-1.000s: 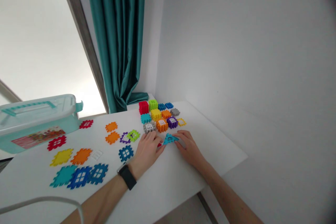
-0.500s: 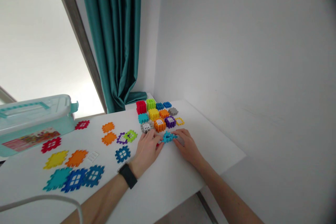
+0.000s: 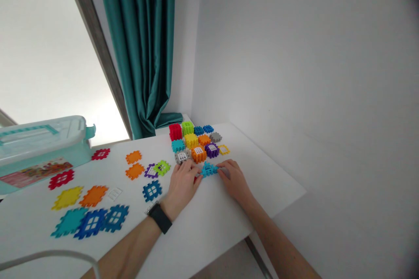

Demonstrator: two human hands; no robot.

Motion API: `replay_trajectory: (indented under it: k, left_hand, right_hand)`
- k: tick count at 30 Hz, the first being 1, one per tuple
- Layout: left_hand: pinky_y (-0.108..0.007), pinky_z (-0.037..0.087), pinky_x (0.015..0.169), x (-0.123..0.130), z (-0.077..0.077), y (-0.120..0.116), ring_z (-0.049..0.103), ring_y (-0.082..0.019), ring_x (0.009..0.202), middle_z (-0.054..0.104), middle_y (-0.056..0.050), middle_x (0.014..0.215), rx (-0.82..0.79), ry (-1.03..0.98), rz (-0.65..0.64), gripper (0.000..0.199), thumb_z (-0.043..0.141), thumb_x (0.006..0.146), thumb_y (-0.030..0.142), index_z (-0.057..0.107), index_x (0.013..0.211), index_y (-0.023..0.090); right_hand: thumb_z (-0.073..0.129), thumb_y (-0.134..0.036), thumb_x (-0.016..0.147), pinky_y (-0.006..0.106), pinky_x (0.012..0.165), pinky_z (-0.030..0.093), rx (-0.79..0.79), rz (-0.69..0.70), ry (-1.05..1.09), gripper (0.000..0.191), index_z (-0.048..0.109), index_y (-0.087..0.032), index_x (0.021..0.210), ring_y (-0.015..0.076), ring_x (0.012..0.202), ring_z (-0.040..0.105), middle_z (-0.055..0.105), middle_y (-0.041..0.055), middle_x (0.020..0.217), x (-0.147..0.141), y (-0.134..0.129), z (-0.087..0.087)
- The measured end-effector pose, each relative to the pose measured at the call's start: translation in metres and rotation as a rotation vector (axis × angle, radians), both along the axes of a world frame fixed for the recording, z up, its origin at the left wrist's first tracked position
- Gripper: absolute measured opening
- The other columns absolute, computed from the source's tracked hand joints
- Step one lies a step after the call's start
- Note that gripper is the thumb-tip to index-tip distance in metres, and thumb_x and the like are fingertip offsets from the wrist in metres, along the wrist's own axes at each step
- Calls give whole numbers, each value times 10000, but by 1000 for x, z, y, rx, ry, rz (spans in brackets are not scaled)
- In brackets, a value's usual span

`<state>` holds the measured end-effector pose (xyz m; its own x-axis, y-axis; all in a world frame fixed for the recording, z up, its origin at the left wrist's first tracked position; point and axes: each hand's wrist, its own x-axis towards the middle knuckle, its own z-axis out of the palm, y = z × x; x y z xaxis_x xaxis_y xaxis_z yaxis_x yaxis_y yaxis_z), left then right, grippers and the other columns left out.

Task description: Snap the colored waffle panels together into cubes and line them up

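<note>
My hands work at the front of the white table [image 3: 209, 218]. A jagged light-blue plastic waffle block piece [image 3: 208, 169] lies between them, and the fingers of my right hand [image 3: 234, 179] press against its right end. My left hand [image 3: 181, 186] sits just left of it, curled over a small red piece [image 3: 196, 179] that is mostly hidden. Behind my hands stands a tight group of several colourful waffle block cubes, including an orange one [image 3: 199, 154] and a grey one [image 3: 182, 157]. Flat pieces lie to the left, among them a dark blue one [image 3: 152, 191].
A turquoise plastic storage box [image 3: 42, 148] stands at the table's far left. A teal curtain [image 3: 140, 52] hangs behind the table, and a white wall [image 3: 262, 74] runs along its right side. A black watch [image 3: 159, 218] circles my left wrist. A pale cable [image 3: 49, 255] crosses the lower left.
The view has drifted, shifting the scene slightly left and up. My hands have drawn closer together, and the light-blue piece looks more jagged than in the oldest frame.
</note>
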<state>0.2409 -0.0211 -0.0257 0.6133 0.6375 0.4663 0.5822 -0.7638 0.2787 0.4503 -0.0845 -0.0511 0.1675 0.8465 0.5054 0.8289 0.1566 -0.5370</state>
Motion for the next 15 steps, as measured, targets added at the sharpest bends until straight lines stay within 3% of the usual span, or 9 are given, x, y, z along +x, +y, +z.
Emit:
replay_trajectory:
  k: [15]
  left_hand:
    - [-379, 411, 790, 2, 1, -1, 578, -227, 936, 601, -45, 955, -34, 16, -16, 89, 628, 926, 237, 709, 889, 226]
  right_hand:
    - [546, -187, 893, 443, 899, 473, -36, -69, -64, 118, 660, -216, 910, 255, 952, 597, 660, 70, 950, -1, -3, -3]
